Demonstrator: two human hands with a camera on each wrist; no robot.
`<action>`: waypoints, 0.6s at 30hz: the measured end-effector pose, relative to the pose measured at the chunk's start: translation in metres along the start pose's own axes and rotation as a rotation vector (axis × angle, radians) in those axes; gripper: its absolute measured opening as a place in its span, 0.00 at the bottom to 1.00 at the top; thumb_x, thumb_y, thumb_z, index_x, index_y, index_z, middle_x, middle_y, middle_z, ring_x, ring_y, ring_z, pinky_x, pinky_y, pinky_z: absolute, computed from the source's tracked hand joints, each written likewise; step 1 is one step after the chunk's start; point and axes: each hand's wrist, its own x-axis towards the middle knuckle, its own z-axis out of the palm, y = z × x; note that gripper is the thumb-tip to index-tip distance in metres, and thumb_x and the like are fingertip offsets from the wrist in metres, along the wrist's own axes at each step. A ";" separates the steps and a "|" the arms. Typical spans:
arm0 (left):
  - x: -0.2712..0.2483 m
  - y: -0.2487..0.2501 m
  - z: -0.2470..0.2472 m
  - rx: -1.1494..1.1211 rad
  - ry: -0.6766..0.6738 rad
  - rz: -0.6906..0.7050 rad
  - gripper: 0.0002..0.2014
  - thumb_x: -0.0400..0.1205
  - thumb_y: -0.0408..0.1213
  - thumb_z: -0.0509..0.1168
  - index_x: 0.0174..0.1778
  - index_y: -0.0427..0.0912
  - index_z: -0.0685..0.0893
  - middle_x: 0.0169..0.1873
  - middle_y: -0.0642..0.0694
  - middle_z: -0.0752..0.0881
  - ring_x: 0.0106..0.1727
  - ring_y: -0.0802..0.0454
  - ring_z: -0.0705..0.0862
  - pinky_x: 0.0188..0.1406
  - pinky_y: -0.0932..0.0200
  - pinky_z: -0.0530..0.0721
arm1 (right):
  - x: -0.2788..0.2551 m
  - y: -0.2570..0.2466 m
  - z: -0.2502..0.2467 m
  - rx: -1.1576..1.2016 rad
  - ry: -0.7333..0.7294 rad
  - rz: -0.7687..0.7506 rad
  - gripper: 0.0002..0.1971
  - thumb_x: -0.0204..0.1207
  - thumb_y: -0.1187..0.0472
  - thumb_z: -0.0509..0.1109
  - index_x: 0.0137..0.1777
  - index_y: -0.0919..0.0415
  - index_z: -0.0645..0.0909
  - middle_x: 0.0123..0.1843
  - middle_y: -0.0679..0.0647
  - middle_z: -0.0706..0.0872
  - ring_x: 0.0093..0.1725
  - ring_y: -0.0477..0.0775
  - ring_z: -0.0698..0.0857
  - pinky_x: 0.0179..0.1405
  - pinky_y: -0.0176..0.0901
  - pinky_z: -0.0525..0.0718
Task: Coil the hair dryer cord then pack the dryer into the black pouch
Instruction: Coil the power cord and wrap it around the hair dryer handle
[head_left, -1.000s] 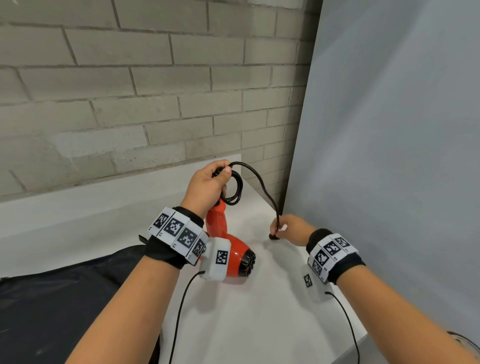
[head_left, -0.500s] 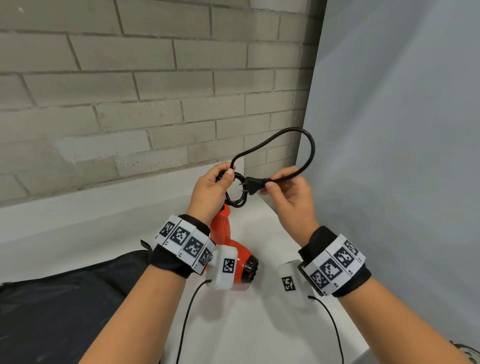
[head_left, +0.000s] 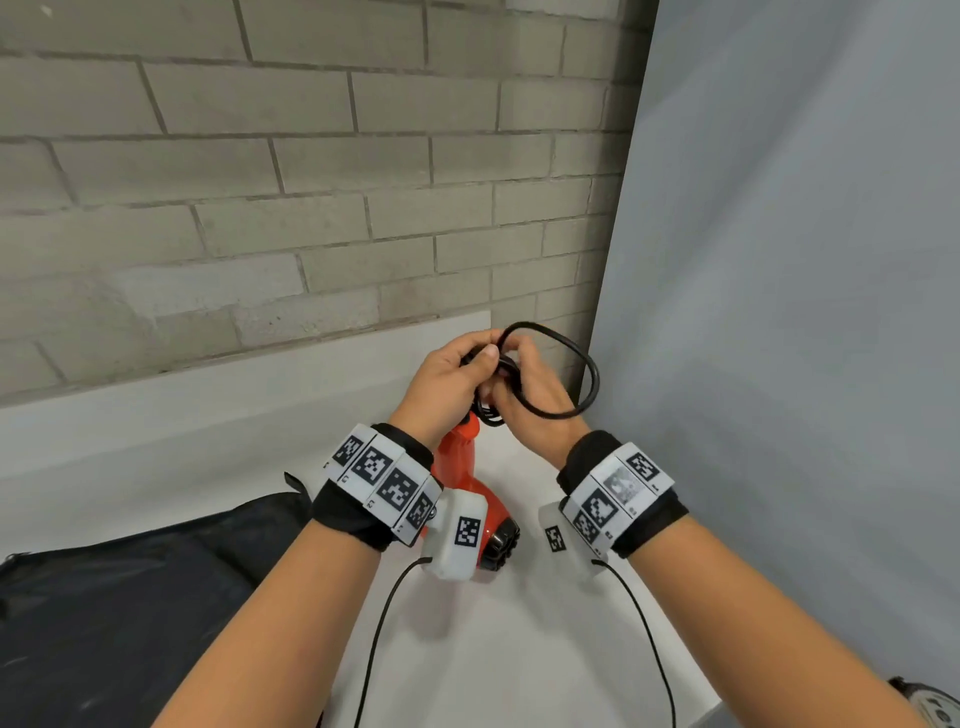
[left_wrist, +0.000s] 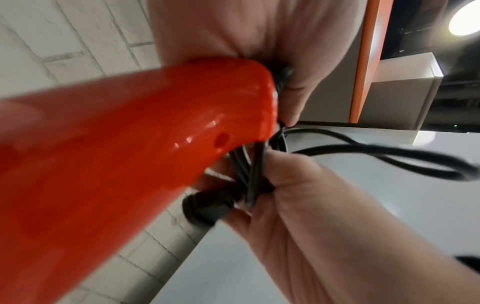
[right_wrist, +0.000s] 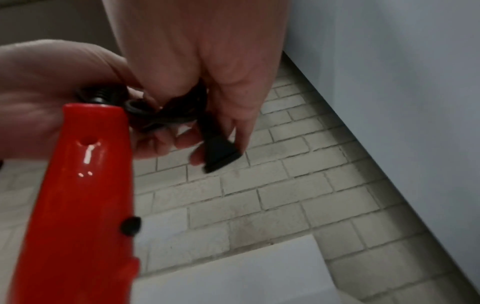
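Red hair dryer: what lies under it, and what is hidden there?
The red plastic hair dryer hangs barrel-down over the white tabletop. The left wrist's white camera block covers much of the barrel, so any contact is hidden.

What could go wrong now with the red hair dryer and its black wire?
The big loose loop of the black cord sticks out past the right hand and might spring open, undoing the coil.

The left hand grips the glossy red plastic hair dryer and the coil together, so either could slip.

The flat black fabric pouch looks unopened, and both hands are busy.
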 end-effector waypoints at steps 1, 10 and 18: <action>0.001 0.000 -0.001 -0.036 0.009 -0.007 0.15 0.83 0.29 0.56 0.64 0.42 0.78 0.23 0.54 0.80 0.21 0.62 0.71 0.27 0.71 0.74 | -0.003 0.003 -0.002 0.003 -0.043 0.015 0.10 0.78 0.70 0.60 0.57 0.65 0.70 0.33 0.42 0.78 0.30 0.34 0.78 0.31 0.25 0.75; 0.001 -0.002 -0.019 -0.013 0.024 0.014 0.15 0.84 0.31 0.54 0.38 0.50 0.82 0.22 0.58 0.77 0.17 0.62 0.67 0.26 0.65 0.69 | -0.047 0.067 -0.026 -0.545 -0.468 0.601 0.13 0.82 0.63 0.54 0.50 0.64 0.80 0.41 0.55 0.79 0.41 0.55 0.79 0.44 0.42 0.76; 0.001 -0.002 -0.024 0.011 0.022 0.032 0.14 0.84 0.32 0.54 0.38 0.48 0.81 0.31 0.49 0.75 0.18 0.62 0.67 0.30 0.60 0.67 | -0.044 0.060 -0.025 -0.416 -0.619 0.596 0.19 0.78 0.63 0.63 0.69 0.53 0.71 0.64 0.60 0.82 0.55 0.56 0.82 0.56 0.44 0.80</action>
